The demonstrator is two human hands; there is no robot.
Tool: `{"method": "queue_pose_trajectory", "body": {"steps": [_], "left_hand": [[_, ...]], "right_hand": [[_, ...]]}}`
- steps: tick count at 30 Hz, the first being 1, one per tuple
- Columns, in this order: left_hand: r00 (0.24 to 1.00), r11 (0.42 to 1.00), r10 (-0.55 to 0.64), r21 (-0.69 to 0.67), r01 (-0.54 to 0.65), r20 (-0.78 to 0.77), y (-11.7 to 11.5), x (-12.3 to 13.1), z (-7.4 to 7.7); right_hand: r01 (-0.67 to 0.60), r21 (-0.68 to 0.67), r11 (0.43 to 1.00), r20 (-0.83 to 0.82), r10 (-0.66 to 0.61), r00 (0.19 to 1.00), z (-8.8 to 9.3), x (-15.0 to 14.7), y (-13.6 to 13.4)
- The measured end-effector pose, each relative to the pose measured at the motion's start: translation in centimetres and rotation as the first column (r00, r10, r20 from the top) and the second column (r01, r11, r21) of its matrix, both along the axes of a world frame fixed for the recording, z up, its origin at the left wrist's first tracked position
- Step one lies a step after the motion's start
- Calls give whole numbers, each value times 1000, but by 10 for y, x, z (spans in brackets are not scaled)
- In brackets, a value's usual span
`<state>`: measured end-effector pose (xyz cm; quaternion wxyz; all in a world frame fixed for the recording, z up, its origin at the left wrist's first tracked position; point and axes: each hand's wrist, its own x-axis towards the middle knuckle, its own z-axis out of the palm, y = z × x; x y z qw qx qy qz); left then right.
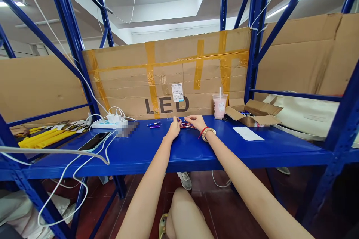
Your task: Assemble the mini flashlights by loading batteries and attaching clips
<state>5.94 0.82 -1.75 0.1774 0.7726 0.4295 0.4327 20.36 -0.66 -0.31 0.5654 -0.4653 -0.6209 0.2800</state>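
Both my hands are over the middle of the blue shelf (193, 153), close together near its back. My left hand (174, 128) has its fingers closed on something too small to make out. My right hand (197, 123), with a red string and a beaded bracelet (208, 133) at the wrist, pinches something I cannot make out either. Small red and blue items (186, 125) lie between and just behind the hands, partly hidden by them. A few small blue items (154, 125) rest on the shelf to the left of my left hand.
Left are a phone (94, 141), a white power strip (110, 122), loose white cables and yellow items (50, 137). Right are a pink drink cup (219, 105), an open cardboard box (254, 114) and white paper (248, 133). A cardboard sheet (126, 86) stands behind.
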Motion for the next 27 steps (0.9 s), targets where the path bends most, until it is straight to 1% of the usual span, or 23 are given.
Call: {"method": "queue_pose_trajectory", "body": {"steps": [4, 9, 16, 18, 23, 27], "left_hand": [[1000, 999, -10, 39, 10, -15, -2, -1, 1], [997, 998, -22, 54, 26, -80, -6, 1, 2], [984, 998, -5, 60, 16, -180, -7, 4, 1], [982, 998, 12, 66, 1, -190, -7, 5, 1], [981, 997, 37, 71, -23, -192, -7, 6, 2], [983, 996, 70, 73, -58, -171, -6, 6, 2]], "right_hand": [[-30, 37, 999, 11, 29, 1000, 1, -2, 0], [-35, 73, 997, 31, 33, 999, 0, 0, 2], [-64, 96, 993, 119, 53, 991, -6, 5, 7], [-36, 96, 995, 129, 23, 991, -7, 5, 8], [95, 94, 991, 146, -109, 983, -8, 3, 8], [138, 94, 986, 248, -157, 956, -11, -1, 1]]}}
